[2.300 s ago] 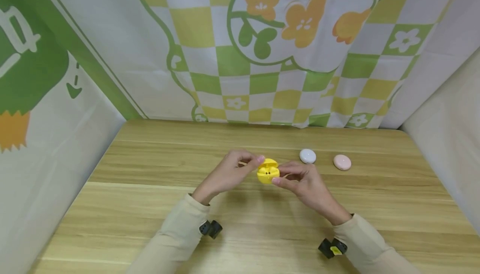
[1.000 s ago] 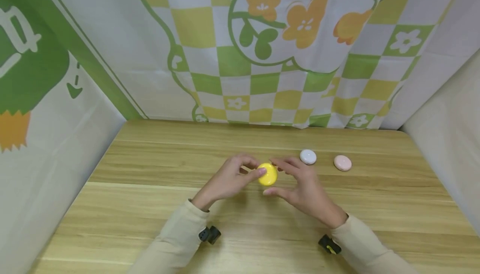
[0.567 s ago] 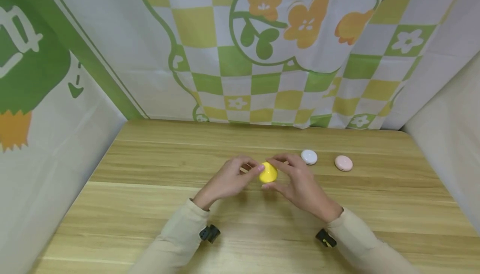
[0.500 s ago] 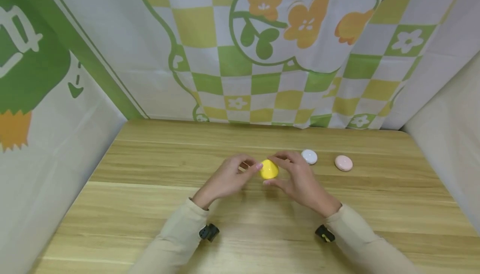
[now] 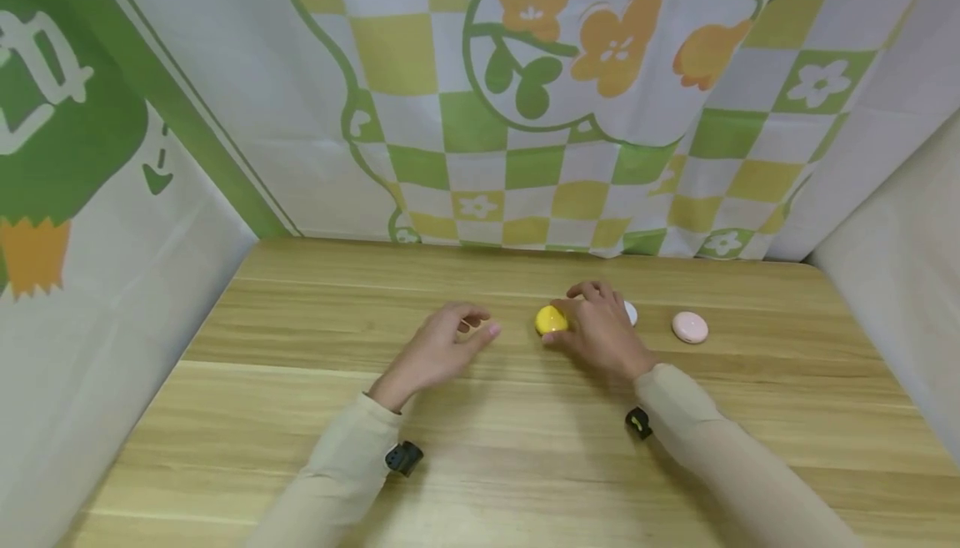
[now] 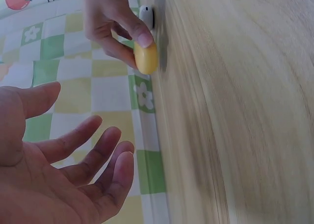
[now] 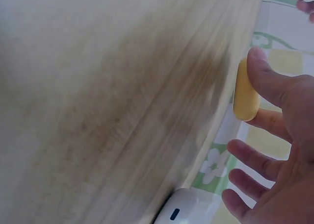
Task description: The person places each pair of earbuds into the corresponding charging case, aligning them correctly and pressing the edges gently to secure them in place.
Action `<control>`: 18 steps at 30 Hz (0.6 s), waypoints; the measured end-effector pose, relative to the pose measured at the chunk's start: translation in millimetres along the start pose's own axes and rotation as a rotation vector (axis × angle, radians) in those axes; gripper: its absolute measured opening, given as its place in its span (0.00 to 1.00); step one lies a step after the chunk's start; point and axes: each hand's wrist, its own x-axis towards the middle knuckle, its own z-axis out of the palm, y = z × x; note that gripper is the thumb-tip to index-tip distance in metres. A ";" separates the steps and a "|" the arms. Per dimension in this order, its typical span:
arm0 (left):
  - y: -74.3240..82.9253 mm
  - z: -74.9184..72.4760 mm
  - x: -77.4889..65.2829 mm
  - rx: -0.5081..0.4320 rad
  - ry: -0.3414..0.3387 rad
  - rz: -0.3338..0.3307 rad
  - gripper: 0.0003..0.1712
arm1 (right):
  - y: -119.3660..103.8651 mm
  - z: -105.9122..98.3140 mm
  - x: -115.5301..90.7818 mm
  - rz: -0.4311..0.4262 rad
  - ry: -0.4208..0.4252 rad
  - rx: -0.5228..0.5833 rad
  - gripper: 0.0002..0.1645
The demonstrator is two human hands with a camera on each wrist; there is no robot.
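A round, glossy yellow earbud case (image 5: pixel 550 320), its lid closed, is pinched between the thumb and index finger of my right hand (image 5: pixel 602 333). In the right wrist view the case (image 7: pixel 245 91) stands edge-on, and the other fingers are spread away from it. It is just at or above the tabletop; whether it touches cannot be told. My left hand (image 5: pixel 433 349) hovers to the left of it, holding nothing. The left wrist view shows that hand (image 6: pixel 73 170) palm up with relaxed fingers. Partly hidden behind my right hand lies a white case (image 5: pixel 631 313).
A pale pink case (image 5: pixel 690 327) of similar round shape lies right of the white one. The wooden table (image 5: pixel 480 448) ends at a checkered, flowered cloth (image 5: pixel 525 164) at the back. Cloth walls flank both sides.
The yellow case, first open with its lid up, has been closed and turned about in both hands. My left hand has let go and drawn back left; my right has carried the case slightly right and back.
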 end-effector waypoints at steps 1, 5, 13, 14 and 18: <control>-0.5 -0.5 0.2 0.000 0.000 0.003 0.29 | 1.0 1.0 1.8 0.003 -0.004 -0.008 0.35; -2.9 -1.7 1.5 0.005 -0.003 0.015 0.29 | 3.7 4.1 7.6 0.015 -0.019 -0.037 0.34; -4.9 -6.5 1.8 0.016 -0.006 0.009 0.28 | 7.0 5.9 11.7 0.049 -0.051 -0.083 0.36; -5.2 -7.5 1.9 0.017 -0.006 0.007 0.28 | 7.3 5.9 11.8 0.055 -0.056 -0.085 0.37; -8.0 -12.3 2.8 0.026 -0.001 0.002 0.28 | 6.8 4.2 10.6 0.080 -0.074 -0.070 0.41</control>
